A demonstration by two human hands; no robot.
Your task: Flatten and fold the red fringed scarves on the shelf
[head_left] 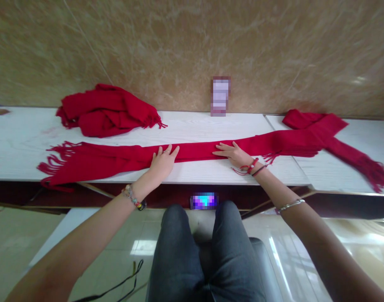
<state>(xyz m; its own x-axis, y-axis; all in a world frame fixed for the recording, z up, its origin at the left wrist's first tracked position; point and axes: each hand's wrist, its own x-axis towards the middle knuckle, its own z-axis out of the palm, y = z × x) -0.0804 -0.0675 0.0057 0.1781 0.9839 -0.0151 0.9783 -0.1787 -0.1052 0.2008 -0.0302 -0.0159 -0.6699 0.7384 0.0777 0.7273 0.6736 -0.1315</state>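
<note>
A long red fringed scarf [194,152] lies stretched sideways along the white tabletop, folded into a narrow strip in its middle. My left hand [164,162] rests on the strip with fingers spread. Farther right, my right hand [237,155] lies on the same strip, its fingers extended and apart. At the left the scarf fans out, and its fringe [58,161] reaches the table's front edge. Beyond my right hand the red cloth crosses another red length with a fringed end [372,170]; whether they are one piece I cannot tell.
A crumpled red scarf [106,111] sits at the back left, near the brown marble wall [179,50]. A blurred-out upright object [220,96] stands against that wall. Under the tabletop [192,126], a pixelated bright screen [204,201] rests on a dark shelf above my knees.
</note>
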